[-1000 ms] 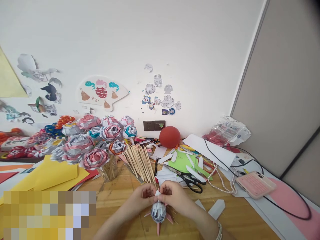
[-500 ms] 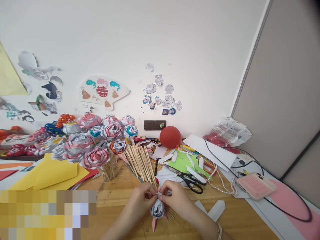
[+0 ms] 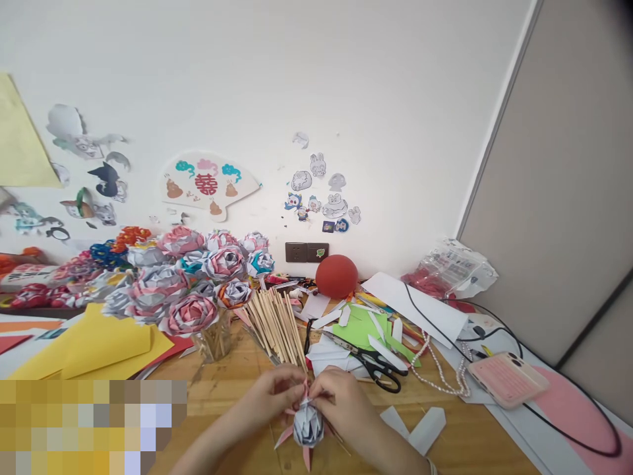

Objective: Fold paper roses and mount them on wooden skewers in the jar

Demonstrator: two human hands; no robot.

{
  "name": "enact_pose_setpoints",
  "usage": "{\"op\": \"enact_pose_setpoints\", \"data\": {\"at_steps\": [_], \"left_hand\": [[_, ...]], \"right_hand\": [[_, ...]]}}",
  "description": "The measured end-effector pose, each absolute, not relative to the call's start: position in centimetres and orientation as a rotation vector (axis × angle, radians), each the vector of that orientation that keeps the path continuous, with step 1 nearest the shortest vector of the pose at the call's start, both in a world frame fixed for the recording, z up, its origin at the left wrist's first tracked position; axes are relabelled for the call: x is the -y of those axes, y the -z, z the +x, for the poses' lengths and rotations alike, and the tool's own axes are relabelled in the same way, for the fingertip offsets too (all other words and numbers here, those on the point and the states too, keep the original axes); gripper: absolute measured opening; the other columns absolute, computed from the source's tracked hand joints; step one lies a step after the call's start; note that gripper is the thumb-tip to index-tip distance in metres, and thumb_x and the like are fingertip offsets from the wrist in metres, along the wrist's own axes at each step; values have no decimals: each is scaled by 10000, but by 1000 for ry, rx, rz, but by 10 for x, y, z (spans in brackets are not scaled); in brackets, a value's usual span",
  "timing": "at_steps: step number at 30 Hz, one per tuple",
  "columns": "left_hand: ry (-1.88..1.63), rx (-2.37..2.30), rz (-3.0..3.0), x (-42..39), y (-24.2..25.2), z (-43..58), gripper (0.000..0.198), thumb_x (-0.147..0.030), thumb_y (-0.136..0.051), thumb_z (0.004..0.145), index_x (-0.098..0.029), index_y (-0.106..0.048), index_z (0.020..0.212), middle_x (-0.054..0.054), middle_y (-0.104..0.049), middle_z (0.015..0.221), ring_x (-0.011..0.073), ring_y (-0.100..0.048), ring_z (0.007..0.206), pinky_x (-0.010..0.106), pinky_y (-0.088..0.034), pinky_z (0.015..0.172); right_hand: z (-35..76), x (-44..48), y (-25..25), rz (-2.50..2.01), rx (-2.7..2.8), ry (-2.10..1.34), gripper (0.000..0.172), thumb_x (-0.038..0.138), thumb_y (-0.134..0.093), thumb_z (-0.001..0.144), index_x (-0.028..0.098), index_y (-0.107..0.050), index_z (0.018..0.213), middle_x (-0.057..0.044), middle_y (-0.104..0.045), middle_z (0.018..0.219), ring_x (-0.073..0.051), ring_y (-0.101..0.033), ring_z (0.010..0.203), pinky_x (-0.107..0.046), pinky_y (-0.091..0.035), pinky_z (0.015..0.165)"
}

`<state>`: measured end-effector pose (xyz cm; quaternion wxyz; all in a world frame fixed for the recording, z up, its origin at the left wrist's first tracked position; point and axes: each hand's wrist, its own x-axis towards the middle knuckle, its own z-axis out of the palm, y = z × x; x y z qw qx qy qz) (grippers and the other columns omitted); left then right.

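Wall (image 3: pixel 346 79): white, bright, at my twelve o'clock.
Partition (image 3: pixel 568 185): grey panel, my two o'clock.
Desk (image 3: pixel 222 377): wood, right below me, six o'clock.

Skewers (image 3: pixel 277 323) and scissors (image 3: pixel 372 361) just beyond hands.

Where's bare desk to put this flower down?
Bare wood lies left of the left hand, below the glass jar, and right of the white strips toward the phone. Behind the paper flower, sticks, scissors and paper scraps crowd the desk.

Home craft corner, paper roses (image 3: pixel 190 313), scissors (image 3: pixel 376 363), coloured paper (image 3: pixel 106 340)
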<state>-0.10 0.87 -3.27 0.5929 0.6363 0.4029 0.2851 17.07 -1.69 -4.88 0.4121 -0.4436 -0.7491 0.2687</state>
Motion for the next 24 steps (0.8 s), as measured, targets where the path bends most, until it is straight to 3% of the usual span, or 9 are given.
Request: {"op": "enact_pose_setpoints", "data": {"at_steps": [3,8,14,24], "left_hand": [[-658,-961,1496,-14,43,0,423,-531,-668,595,-130,-557,672,-30,-547,565,100,-526,495,212,-423,487],[-738,-1031,1519,-16,47,5,442,-577,-617,606,-146,-517,619,-54,-505,536,87,-502,445,214,-415,463],[-776,-1147,1581,-13,43,9,307,-454,-554,656,-159,-496,596,-57,-469,527,96,-467,468,221,-404,464],[-928,-1267,1815,-9,41,10,202,-292,-418,740,-186,-470,576,-39,-442,540,125,-446,529,232,-362,523]], "right_hand": [[170,18,51,-1088,1942,-602,185,46,-577,716,212,-658,730,-11,-637,728,-163,-580,743,-255,-420,678],[174,20,45,-854,2086,-404,217,150,-460,855,212,-659,793,-42,-642,727,-171,-559,730,-267,-439,661],[177,24,37,-598,2302,-101,245,146,-374,887,145,-613,946,-94,-653,840,-190,-514,754,-305,-457,678],[173,30,40,-791,2080,-253,220,118,-410,845,184,-602,932,-52,-625,772,-170,-530,739,-288,-442,669]]}}
